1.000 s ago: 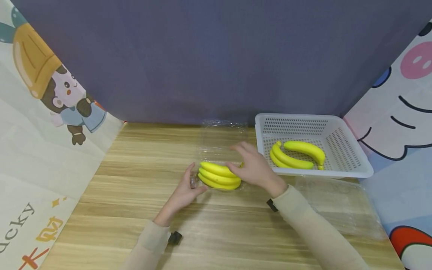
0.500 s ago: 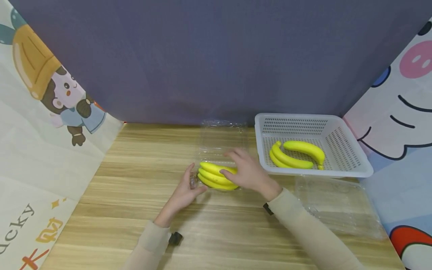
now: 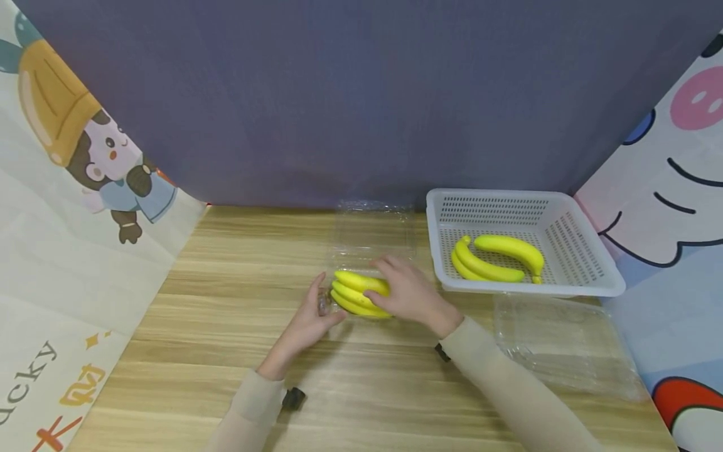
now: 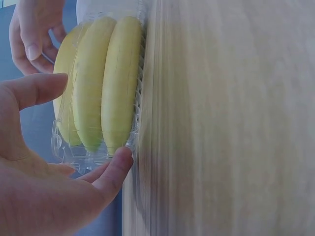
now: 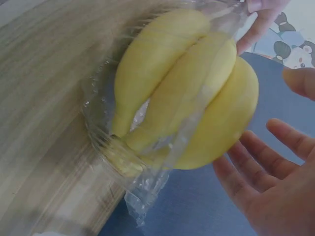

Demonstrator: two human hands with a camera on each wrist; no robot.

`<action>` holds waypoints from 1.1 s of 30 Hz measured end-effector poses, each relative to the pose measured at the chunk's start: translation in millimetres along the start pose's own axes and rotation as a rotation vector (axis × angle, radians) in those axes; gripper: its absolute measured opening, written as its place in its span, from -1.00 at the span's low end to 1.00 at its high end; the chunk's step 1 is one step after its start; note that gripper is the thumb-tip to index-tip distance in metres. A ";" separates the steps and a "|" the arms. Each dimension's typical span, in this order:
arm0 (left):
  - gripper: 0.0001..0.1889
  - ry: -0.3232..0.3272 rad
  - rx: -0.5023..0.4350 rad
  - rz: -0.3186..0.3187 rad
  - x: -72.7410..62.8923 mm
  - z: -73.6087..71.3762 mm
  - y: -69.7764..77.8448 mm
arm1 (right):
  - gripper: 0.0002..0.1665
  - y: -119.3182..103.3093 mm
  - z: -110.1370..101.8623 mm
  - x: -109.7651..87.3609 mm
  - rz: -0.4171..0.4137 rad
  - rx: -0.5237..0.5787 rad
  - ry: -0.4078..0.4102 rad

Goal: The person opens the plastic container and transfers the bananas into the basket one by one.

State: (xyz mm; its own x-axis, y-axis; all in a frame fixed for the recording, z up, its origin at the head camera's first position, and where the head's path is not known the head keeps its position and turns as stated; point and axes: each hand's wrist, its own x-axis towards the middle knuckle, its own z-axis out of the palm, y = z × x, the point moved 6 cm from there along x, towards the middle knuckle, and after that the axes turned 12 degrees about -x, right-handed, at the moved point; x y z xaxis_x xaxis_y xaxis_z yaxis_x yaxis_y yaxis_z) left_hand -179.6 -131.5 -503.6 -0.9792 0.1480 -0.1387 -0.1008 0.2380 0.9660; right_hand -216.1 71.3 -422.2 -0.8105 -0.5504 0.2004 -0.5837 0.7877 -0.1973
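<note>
A bunch of three yellow bananas (image 3: pixel 356 295) lies in a clear plastic clamshell box (image 4: pixel 74 160) on the wooden table. Its transparent lid (image 3: pixel 373 232) is folded back towards the dark wall. My left hand (image 3: pixel 310 323) holds the box's left end, with thumb and fingers on opposite sides of it. Over the right part of the bunch is my right hand (image 3: pixel 412 295), its fingers loosely spread. In the right wrist view some of its fingertips are right at the outer banana, and the stems (image 5: pixel 125 160) sit inside the box's end.
To the right stands a white perforated basket (image 3: pixel 525 287) with more bananas (image 3: pixel 488 267) in it. Another clear plastic box (image 3: pixel 570 351) lies in front of the basket. A dark panel (image 3: pixel 361 100) closes off the back, and printed sheets stand at both sides.
My right hand has moved left and slightly towards me, covering more of the bunch's right end. The left hand stays at the box's end.
</note>
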 end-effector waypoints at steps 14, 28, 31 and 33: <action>0.10 -0.009 -0.001 0.005 -0.2 0.5 1.4 | -0.23 -4.6 21.8 1.9 -0.006 0.022 -0.124; 0.09 0.000 0.013 -0.001 0.1 -0.4 3.9 | -0.11 -7.8 33.0 3.6 -0.033 -0.031 -0.198; 0.09 0.002 0.014 -0.002 0.2 -0.1 3.0 | -0.08 -7.4 34.5 3.7 -0.026 -0.034 -0.215; 0.09 0.000 0.012 -0.003 0.0 0.2 2.5 | -0.07 -7.5 34.5 3.8 -0.024 -0.026 -0.221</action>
State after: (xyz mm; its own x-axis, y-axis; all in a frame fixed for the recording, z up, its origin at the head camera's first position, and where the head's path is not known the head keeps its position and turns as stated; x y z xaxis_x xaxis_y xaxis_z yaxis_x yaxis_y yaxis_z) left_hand -179.9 -130.7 -501.2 -0.9790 0.1468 -0.1415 -0.1018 0.2495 0.9630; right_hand -216.5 53.7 -453.1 -0.7893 -0.6139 -0.0116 -0.6035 0.7791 -0.1695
